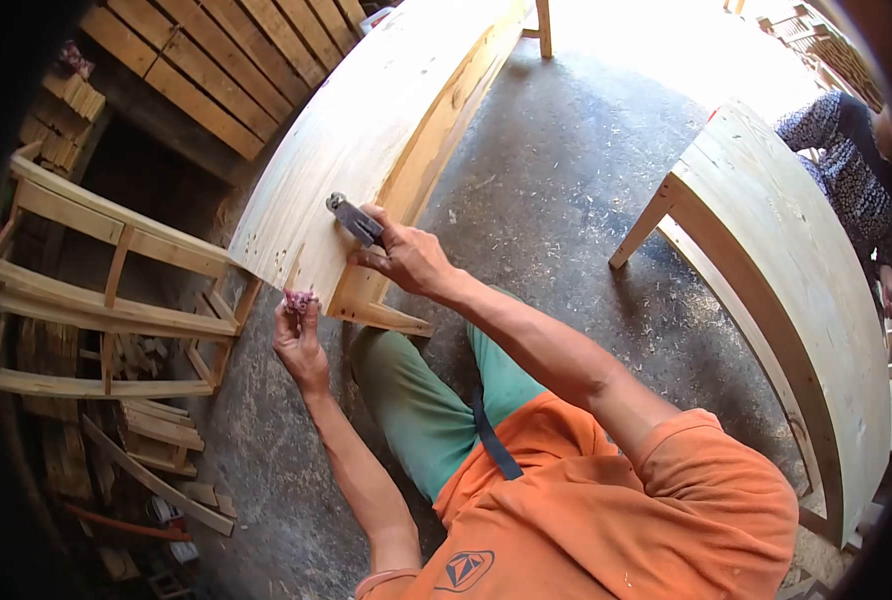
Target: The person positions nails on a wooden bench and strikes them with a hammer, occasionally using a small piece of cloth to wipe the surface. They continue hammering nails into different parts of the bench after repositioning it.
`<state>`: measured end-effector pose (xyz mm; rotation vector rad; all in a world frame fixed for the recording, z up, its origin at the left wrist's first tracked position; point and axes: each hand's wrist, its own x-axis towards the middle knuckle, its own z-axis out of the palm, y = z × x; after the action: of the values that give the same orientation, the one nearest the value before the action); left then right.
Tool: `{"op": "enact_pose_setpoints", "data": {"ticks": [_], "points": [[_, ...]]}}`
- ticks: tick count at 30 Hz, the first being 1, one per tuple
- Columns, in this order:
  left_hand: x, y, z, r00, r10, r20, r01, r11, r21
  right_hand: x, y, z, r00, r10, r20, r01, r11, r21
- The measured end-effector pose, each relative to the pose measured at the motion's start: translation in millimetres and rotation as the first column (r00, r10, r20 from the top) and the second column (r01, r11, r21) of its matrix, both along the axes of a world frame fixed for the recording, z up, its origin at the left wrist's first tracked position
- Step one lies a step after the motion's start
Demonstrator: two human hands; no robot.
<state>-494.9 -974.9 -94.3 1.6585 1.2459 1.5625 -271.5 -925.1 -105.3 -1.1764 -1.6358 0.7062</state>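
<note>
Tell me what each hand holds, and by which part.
Right hand: grey tool, gripped by its near end. Left hand: small pinkish bundle, pinched by its lower side.

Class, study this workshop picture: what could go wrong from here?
1. The right hand grips a grey metal tool above the pale wooden top; a slip might dent or scratch it.
2. The left hand pinches a small pinkish bundle by the top's near corner; loosened fingers could let it drop.
3. The floor is strewn with pale scraps, so a foot could perhaps slide.
</note>
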Motion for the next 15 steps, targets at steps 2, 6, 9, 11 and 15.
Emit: {"op": "enact_pose_setpoints", "data": {"ticks": [2,6,9,11,15], "points": [[2.8,-0.4,1.4,1.0,-0.006,-0.006,0.006,1.0,0.022,0.4,1.6,-3.9,0.999,0.034,-0.03,-0.033,0.999,0.032],[6.4,-3.6,2.0,0.999,0.031,-0.011,-0.031,1.0,0.0,1.2,0.8,-3.4,0.995,0.068,-0.072,-0.066,0.997,0.028],[9.5,-1.9,-1.7,0.999,0.04,0.013,-0.041,0.998,0.038,-0.6,1.6,-8.8,0.993,0.048,-0.107,-0.041,0.997,0.059],[18.7,-2.6,4.5,0.999,0.043,-0.004,-0.042,0.998,0.049,-4.8,4.9,-14.3,0.995,0.017,-0.1,-0.009,0.997,0.081],[21.4,-9.1,5.6,0.996,0.09,0.007,-0.09,0.995,0.036,-5.3,4.1,-15.9,0.991,0.013,-0.13,0.003,0.993,0.117]]}}
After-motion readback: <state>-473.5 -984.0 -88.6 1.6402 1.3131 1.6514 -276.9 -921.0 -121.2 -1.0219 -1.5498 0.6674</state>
